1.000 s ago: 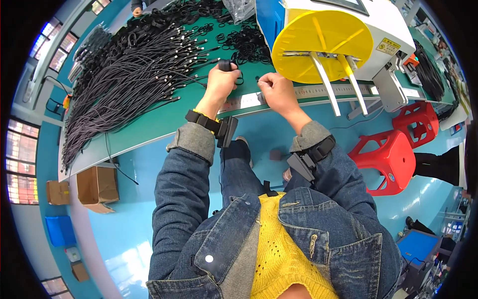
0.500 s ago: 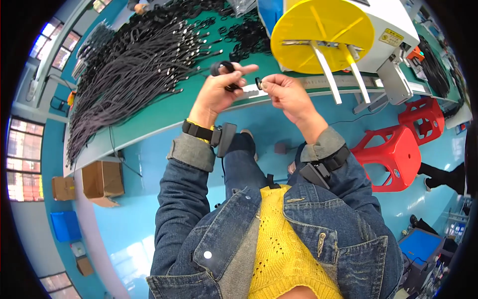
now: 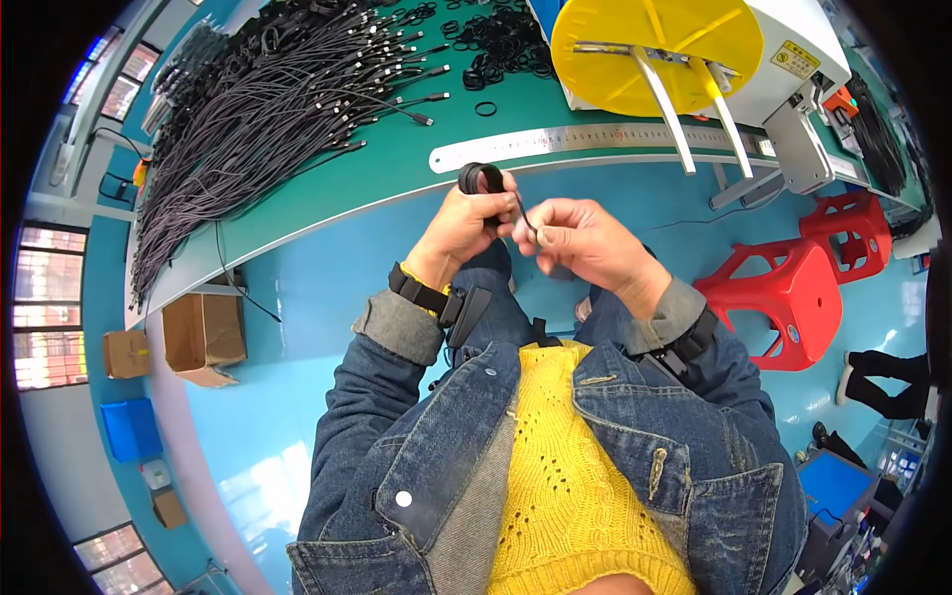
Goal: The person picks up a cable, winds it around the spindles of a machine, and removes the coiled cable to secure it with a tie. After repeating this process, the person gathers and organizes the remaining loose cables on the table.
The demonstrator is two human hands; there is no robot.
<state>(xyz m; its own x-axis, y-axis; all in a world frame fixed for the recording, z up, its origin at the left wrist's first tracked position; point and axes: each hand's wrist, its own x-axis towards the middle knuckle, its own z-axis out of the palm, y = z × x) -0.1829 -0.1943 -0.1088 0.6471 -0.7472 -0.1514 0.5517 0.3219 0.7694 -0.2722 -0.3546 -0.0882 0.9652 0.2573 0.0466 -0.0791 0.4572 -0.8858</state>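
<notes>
My left hand (image 3: 458,228) is closed around a coiled black cable (image 3: 473,179), whose loops stand up above the fingers. From the coil a thin black band (image 3: 524,211) runs taut to my right hand (image 3: 593,246), which pinches it between thumb and fingers. Both hands are held close together just off the front edge of the green table (image 3: 397,181). A single black ring (image 3: 485,108) lies on the table beyond them. The fingers partly hide the lower side of the coil.
Dark cables with metal plugs (image 3: 248,129) cover the table's left, and black rings (image 3: 501,45) are heaped behind. A steel ruler (image 3: 516,144) lies along the front edge. A yellow disc with rods (image 3: 635,50) overhangs at right. Red stools (image 3: 793,297) stand on the floor.
Both hands have drawn back from the table toward my body. The small black ring pinched in my right hand is now at the coil, seen as a stretched band. The ruler shows more fully.
</notes>
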